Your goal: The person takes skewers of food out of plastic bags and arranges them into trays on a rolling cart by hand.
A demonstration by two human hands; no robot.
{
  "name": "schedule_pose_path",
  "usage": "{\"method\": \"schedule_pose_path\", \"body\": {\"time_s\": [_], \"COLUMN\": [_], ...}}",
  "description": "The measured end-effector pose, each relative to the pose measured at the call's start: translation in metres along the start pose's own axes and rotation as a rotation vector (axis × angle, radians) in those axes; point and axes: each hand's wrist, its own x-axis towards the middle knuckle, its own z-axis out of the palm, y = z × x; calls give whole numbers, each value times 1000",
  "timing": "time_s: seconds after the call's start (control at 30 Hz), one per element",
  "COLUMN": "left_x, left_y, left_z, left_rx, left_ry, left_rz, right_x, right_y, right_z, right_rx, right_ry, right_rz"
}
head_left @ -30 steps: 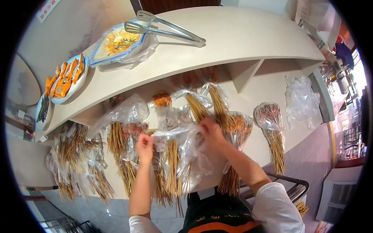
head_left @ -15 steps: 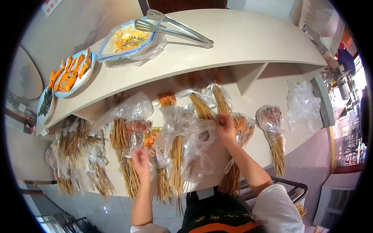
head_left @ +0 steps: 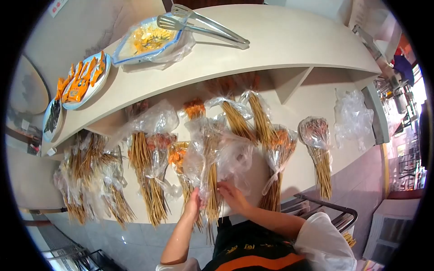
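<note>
A clear plastic bag (head_left: 194, 158) lies around a bundle of skewers (head_left: 211, 180) in the middle of the lower shelf. My left hand (head_left: 193, 203) pinches the lower edge of this bag, left of the sticks. On the right side of the same sticks, my right hand (head_left: 231, 195) has its fingers bent on the bag's edge. Orange food on skewers (head_left: 177, 158) lies in a bag just left of the bundle. To the right, a bagged bundle with orange food (head_left: 281, 142) rests with its sticks pointing toward me.
Metal tongs (head_left: 212, 29) lie across a wrapped tray (head_left: 149, 40) on the upper counter, near a plate of orange packets (head_left: 86, 81). More bagged skewers (head_left: 90, 171) hang over the left edge. Crumpled bags (head_left: 353, 115) and a skewer bundle (head_left: 318, 153) lie right.
Both hands have come down and together beside the middle bundle, the right one from the skewers further back. The plastic stretched between them earlier now lies lower around the bundle.
</note>
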Motion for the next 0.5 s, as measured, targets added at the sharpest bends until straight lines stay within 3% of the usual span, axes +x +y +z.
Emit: {"method": "schedule_pose_path", "body": {"time_s": [0.13,0.2,0.3,0.33,0.4,0.47,0.5], "left_x": [-18,-25,-30,-34,-36,-36,-37], "left_y": [19,25,38,50,78,106,117], "left_z": [6,11,13,13,12,22,35], "left_rx": [-120,-108,693,694,1041,796,823], "left_ry": [-114,-147,-137,-138,55,281,285], "left_rz": [5,60,373,373,704,721,917], "right_x": [14,21,24,27,38,41,42], "right_y": [-8,-24,-53,-51,-43,-41,-39], "right_z": [14,9,8,8,6,-1,-3], "right_rx": [343,512,677,678,664,650,636], "right_ry": [141,36,-41,-40,-6,-67,-128], "right_rz": [15,134,306,305,317,308,301]}}
